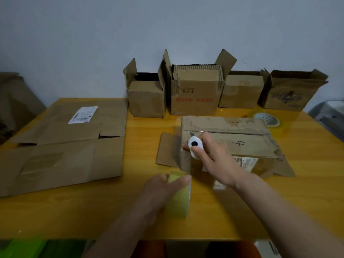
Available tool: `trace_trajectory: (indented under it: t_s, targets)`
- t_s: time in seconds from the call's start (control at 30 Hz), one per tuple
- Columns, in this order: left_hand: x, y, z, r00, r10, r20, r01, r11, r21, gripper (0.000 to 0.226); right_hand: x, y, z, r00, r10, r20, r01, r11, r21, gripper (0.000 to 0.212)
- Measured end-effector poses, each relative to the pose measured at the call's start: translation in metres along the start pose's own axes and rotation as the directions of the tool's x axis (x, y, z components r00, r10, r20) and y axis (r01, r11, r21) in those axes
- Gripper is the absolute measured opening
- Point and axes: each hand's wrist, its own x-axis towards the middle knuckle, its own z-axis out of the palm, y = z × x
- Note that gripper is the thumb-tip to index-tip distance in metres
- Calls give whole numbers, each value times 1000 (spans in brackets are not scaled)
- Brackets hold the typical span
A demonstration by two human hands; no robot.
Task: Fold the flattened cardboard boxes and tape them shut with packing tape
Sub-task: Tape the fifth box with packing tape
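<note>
A closed cardboard box (242, 138) marked with handwritten numbers lies in the middle of the yellow table (307, 164), its left side flap sticking out. My right hand (214, 155) grips a small white cutter (194, 146) with a black button at the box's left end. A clear strip of tape runs from that end down to a yellowish packing tape roll (179, 196), which my left hand (160, 192) holds near the table's front.
A large flattened cardboard box (65, 146) with a white label covers the table's left side. Several open boxes (193, 90) stand along the wall at the back. A second tape roll (267, 119) lies at the back right.
</note>
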Motion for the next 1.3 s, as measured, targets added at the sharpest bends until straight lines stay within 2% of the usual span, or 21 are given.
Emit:
trace_trajectory:
  t_s: [0.13, 0.23, 0.3, 0.37, 0.47, 0.6, 0.7, 0.77, 0.83, 0.93, 1.0, 1.3]
  targets:
    - [2, 3, -2, 1000, 19, 17, -19, 1000, 14, 53, 1, -1, 1, 999, 33, -15, -32, 996, 78, 13]
    - [12, 9, 0, 995, 54, -85, -51, 998, 46, 68, 3, -3, 0, 998, 60, -31, -55, 989, 135, 13]
    - [21, 12, 0, 990, 91, -105, -96, 994, -48, 78, 3, -4, 0, 997, 69, -26, -63, 982, 176, 13]
    - [30, 10, 0, 995, 57, -85, -70, 984, -165, 82, 3, -3, 1, 997, 80, -15, -75, 974, 213, 13]
    - [41, 7, 2, 998, -2, -56, -9, 980, -199, 60, 3, -5, 1, 995, 97, 4, -96, 972, 216, 15]
    - [49, 8, -1, 998, -36, -48, 26, 981, -191, 61, 3, -12, -1, 995, 96, -2, -94, 987, 131, 11]
    - [48, 9, -3, 999, -29, -20, 26, 989, -149, 27, 4, -17, -2, 998, 65, -6, -65, 998, 2, 8]
    - [48, 9, -4, 1000, -27, -4, 26, 990, -136, 15, 4, -19, 0, 999, 33, -3, -33, 997, -67, 9]
    - [49, 9, -4, 1000, -23, -16, 20, 987, -162, 17, 4, -18, 0, 1000, -16, -17, 13, 993, -118, 9]
    - [52, 9, -1, 998, -32, -48, 20, 971, -236, 20, -1, -19, -1, 976, -184, -117, 152, 959, -241, 13]
    - [54, 7, 1, 999, -32, -44, 20, 968, -250, 19, -8, -21, 1, 954, -268, -133, 222, 932, -286, 19]
    - [61, 4, 2, 1000, -10, -6, 8, 966, -258, 30, -12, -20, 15, 965, -260, -31, 216, 858, -465, 18]
